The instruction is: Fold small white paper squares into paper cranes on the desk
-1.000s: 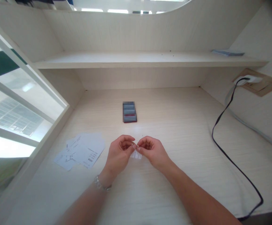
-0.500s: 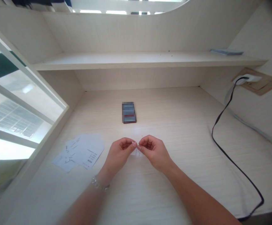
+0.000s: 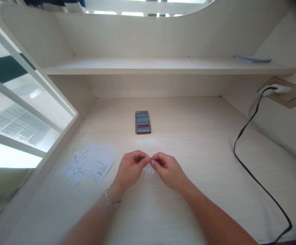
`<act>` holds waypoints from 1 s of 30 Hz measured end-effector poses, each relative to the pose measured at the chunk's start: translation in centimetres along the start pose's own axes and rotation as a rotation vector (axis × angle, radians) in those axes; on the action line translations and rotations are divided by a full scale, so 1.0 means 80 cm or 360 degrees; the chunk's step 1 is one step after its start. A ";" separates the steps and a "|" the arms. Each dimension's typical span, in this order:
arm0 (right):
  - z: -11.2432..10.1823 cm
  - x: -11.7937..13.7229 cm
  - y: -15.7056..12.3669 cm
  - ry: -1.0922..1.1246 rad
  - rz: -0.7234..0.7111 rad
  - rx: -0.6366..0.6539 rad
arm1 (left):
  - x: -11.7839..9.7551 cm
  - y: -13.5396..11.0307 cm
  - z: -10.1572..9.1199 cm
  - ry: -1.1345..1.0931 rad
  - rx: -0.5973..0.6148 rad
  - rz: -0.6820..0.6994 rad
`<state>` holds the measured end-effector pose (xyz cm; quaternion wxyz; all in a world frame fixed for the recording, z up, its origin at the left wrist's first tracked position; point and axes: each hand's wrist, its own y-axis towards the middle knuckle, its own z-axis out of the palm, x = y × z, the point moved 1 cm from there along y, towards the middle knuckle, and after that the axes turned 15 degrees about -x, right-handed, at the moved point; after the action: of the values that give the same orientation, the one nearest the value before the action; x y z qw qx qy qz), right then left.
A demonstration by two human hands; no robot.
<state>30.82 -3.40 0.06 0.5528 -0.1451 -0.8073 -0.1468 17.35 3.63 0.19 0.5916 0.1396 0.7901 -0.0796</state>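
Note:
My left hand (image 3: 130, 169) and my right hand (image 3: 168, 171) meet over the middle of the desk, thumbs and fingers pinched together and the tips almost touching. Between them is a small white slip of paper (image 3: 149, 168) with faint marks; only its lower part shows beneath the fingers. Beyond the hands lies a dark phone-sized rectangle (image 3: 143, 122), its surface blurred out, with a red line and a red lower edge. To the left, several white printed paper sheets (image 3: 97, 160) overlap in a loose fan.
A black cable (image 3: 258, 182) runs from the wall socket (image 3: 288, 92) down the desk's right side. Above the desk is a shelf (image 3: 150, 64) with a thin flat item (image 3: 253, 59) at its right end. A slatted side frame (image 3: 58, 144) borders the desk on the left.
The view has shifted slightly, so the scene sits a little farther right. Both hands keep their pinch, and less of the slip shows below them.

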 end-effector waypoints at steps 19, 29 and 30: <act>0.001 -0.013 0.005 0.0145 0.0185 0.0127 | 0.005 0.005 -0.005 -0.0121 -0.0102 -0.0077; -0.002 -0.013 0.006 0.0135 0.0165 0.0098 | 0.000 0.007 -0.007 -0.0228 -0.0106 -0.0141; -0.003 -0.012 0.006 0.0116 0.0157 0.0094 | 0.000 0.007 -0.008 -0.0236 -0.0104 -0.0144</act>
<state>31.54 -3.09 -0.75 0.5923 -0.1629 -0.7826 -0.1008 16.98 4.35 0.40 0.6485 0.0781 0.7518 -0.0906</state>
